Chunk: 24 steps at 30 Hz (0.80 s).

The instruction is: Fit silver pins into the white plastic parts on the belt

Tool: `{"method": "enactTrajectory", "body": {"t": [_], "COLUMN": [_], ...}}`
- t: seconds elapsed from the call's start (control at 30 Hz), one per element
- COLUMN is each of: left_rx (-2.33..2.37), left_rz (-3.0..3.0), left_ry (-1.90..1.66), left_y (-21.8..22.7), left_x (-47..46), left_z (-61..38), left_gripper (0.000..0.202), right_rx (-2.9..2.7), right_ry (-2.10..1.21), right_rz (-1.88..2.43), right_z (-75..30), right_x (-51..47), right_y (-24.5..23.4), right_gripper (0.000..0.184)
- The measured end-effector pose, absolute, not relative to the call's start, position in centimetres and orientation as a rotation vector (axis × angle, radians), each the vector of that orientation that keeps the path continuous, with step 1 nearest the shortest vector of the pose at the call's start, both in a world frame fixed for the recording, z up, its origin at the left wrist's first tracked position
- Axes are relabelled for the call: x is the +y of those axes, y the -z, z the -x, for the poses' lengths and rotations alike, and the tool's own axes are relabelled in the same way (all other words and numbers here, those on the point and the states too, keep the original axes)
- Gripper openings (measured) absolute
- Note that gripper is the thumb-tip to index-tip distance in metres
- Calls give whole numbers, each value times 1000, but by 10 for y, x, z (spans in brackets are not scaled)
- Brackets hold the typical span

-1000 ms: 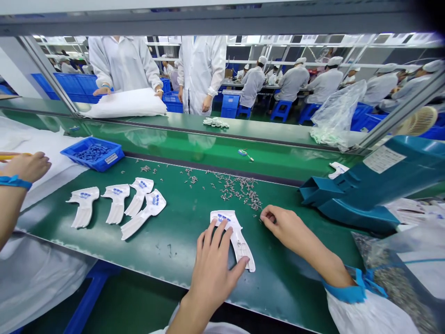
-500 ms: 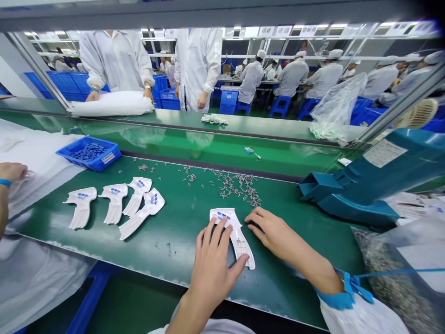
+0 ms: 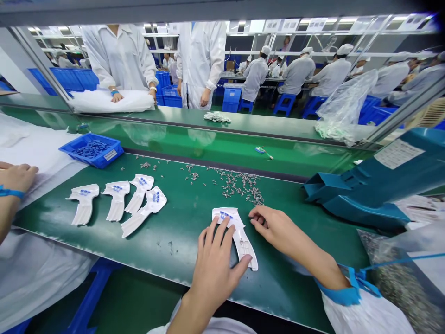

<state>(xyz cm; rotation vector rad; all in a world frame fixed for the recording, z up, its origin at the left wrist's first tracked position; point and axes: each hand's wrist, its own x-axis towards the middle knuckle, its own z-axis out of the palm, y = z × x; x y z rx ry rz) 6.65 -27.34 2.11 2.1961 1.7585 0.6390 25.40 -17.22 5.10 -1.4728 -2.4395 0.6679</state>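
Note:
A white curved plastic shell half (image 3: 239,232) with blue marks at its top lies on the green bench. My left hand (image 3: 217,264) rests over it, fingers spread on the upper part and thumb on the lower end. Just right of the shell is my right hand (image 3: 274,227), its fingers curled and thumb near the index finger; whatever the fingertips hold, if anything, is too small to make out. Small metal screws (image 3: 243,185) lie scattered beyond both hands. Several similar white shells (image 3: 83,204) are laid out on the left.
A blue tray (image 3: 92,150) of small blue parts stands at the back left. On the right are a teal plastic chute (image 3: 368,185) and a bag of small metal parts (image 3: 399,278). Another person's hand (image 3: 17,178) is at the left edge.
My right hand's fingers have curled in more, close to the same spot. My left hand stays on the shell. The view has shifted slightly, and the neighbour's hand reaches further in.

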Motion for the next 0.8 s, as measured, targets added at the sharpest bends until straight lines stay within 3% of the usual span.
{"method": "enactTrajectory", "body": {"t": [0.23,0.8], "left_rx": [1749,1751], "left_rz": [-2189,-2189], "left_ry": [-642,-674], "left_y": [-22,-21], "left_x": [-274,-275], "left_z": [-66,-66], "left_gripper": [56,55], "right_rx": [-2339,-2147], "right_ry": [-1072,-1260], "right_rz": [1434,1436], "right_z": [-245,-245], "right_x": [-198,-212], "right_y": [-72,-49], "right_gripper": [18,16]}}
